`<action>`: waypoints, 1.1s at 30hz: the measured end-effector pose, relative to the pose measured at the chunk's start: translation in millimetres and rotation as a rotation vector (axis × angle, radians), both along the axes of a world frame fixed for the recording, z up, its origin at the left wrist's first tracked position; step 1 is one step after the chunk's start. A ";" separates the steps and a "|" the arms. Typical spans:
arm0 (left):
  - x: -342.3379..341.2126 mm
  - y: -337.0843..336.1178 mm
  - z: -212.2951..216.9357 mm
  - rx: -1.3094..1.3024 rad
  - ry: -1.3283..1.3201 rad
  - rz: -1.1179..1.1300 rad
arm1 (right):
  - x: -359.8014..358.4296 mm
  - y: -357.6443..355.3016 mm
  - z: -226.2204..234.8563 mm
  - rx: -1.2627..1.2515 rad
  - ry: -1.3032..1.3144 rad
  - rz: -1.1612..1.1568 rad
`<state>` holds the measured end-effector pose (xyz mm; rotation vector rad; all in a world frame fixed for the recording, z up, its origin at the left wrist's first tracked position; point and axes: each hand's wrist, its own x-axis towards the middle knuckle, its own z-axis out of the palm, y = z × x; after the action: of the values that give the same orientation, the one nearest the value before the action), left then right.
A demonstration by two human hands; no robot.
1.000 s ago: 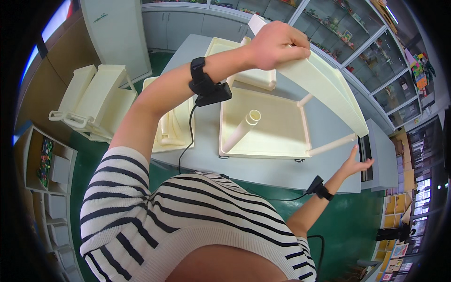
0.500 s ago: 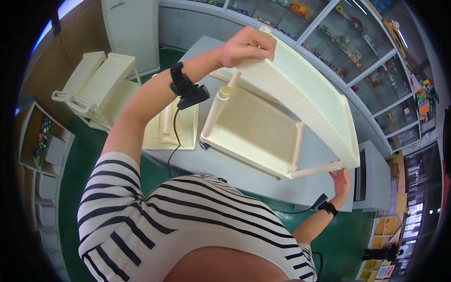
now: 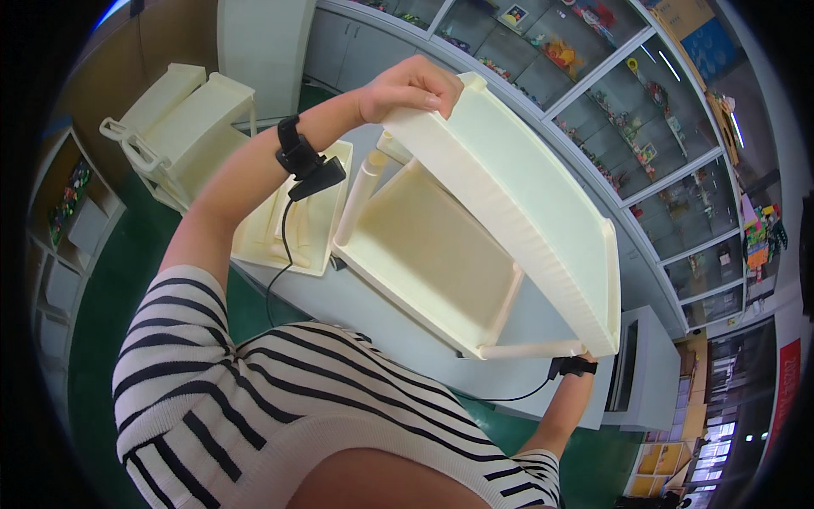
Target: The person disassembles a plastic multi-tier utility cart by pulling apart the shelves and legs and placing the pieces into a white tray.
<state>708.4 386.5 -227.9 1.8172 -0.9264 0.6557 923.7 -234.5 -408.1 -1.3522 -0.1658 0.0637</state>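
Observation:
I hold up a cream plastic shelf rack [image 3: 500,195], two trays joined by round posts, tilted over the grey table [image 3: 373,310]. My left hand [image 3: 407,85] grips the top corner of the upper tray, with a black wrist device and cable on that arm. My right hand is hidden behind the tray's lower right corner. Only its wrist with a black band [image 3: 573,367] shows, right at that corner.
Another cream tray with loose posts [image 3: 292,225] lies on the table to the left. More cream racks [image 3: 182,119] stand on the green floor at far left. Glass display cabinets [image 3: 610,110] line the back wall. A grey cabinet [image 3: 634,373] stands at the right.
The rack has been lifted off the table and tilted up toward me. My left hand stayed on its top corner, while my right hand moved from the table to the lower corner.

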 end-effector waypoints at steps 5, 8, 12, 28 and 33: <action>1.6 7.9 1.3 -0.029 0.027 -0.017 | 4.8 1.1 -5.2 0.032 -0.010 0.033; 2.5 5.4 -1.5 -0.026 0.026 -0.026 | 14.5 4.7 -3.4 0.045 -0.023 0.048; -2.4 6.4 -1.5 -0.038 0.023 0.010 | 19.3 9.6 -5.4 0.059 -0.023 0.065; -12.2 -9.5 5.7 -0.050 0.051 0.134 | 31.4 17.8 -17.5 0.104 -0.030 0.132; -18.1 -12.4 8.6 -0.065 0.049 0.131 | 34.5 22.0 -19.4 0.113 -0.023 0.149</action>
<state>690.3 374.2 -219.4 1.8384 -0.7499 0.7111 958.2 -212.5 -427.4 -1.2269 -0.2856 0.1615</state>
